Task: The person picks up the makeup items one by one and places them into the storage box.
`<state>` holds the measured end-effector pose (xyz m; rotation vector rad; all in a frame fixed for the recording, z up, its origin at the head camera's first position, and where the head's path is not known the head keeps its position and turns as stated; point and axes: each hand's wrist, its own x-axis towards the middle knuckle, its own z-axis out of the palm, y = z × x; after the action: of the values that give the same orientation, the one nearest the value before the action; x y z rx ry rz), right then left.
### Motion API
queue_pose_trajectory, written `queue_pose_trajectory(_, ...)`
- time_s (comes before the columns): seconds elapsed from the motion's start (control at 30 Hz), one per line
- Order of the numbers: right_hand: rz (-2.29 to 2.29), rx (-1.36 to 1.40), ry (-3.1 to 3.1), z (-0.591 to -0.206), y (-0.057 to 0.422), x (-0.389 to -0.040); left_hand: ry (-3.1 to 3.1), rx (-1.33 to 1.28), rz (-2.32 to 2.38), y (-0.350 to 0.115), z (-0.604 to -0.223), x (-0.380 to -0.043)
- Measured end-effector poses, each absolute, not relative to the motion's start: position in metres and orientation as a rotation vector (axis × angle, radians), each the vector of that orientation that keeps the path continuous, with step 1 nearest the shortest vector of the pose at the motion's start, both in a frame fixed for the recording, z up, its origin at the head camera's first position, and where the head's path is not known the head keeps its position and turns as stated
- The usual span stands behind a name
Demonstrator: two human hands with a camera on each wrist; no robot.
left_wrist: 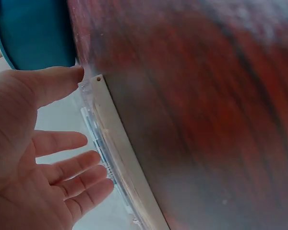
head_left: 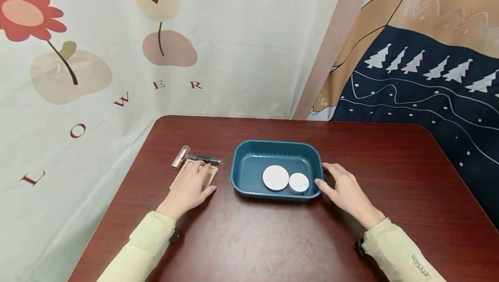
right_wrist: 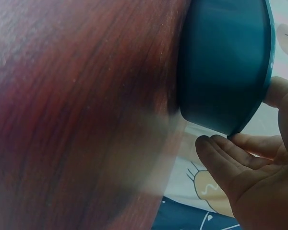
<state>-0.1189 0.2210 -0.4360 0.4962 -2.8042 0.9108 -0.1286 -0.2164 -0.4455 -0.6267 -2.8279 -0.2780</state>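
An eyeshadow palette (head_left: 211, 177) with a clear cover lies on the left of the table. My left hand (head_left: 188, 190) rests over it, fingers extended along its top and thumb (left_wrist: 62, 76) by its near corner. The hand hides much of the palette. My right hand (head_left: 348, 191) is at the right end of a blue rectangular basin (head_left: 249, 167). Its thumb touches the rim, while the other fingers (right_wrist: 221, 158) lie loosely along the outer wall. Inside the basin, a larger white round case (head_left: 275, 178) sits beside a smaller white round jar (head_left: 299, 183).
Just beyond the palette lie a slim dark cosmetic pen (head_left: 205, 159) and a gold-toned tube (head_left: 181, 157). All stand on a dark red wooden table (head_left: 249, 247) with rounded far corners. Printed curtains (head_left: 241, 48) hang behind and left of it.
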Motion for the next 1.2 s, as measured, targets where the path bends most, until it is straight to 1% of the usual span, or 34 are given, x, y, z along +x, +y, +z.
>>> queue_pose_trajectory(0.3, 0.914, 0.503, -2.795, -0.4368, 0.2214, -0.1197, -2.833, -0.586, -0.263, -0.2159, -0.4443, -0.1256)
queue_pose_trajectory(0.8, 0.926, 0.492, -2.805, -0.4354, 0.2210, -0.1192, -3.025, -0.370, -0.363, -0.2166, -0.4405, -0.1227)
queue_pose_trajectory(1.2, 0.927, 0.482, -2.821, -0.4361, 0.2216, -0.1195, -3.036, -0.358, -0.395, -0.2197, -0.4415, -0.1251)
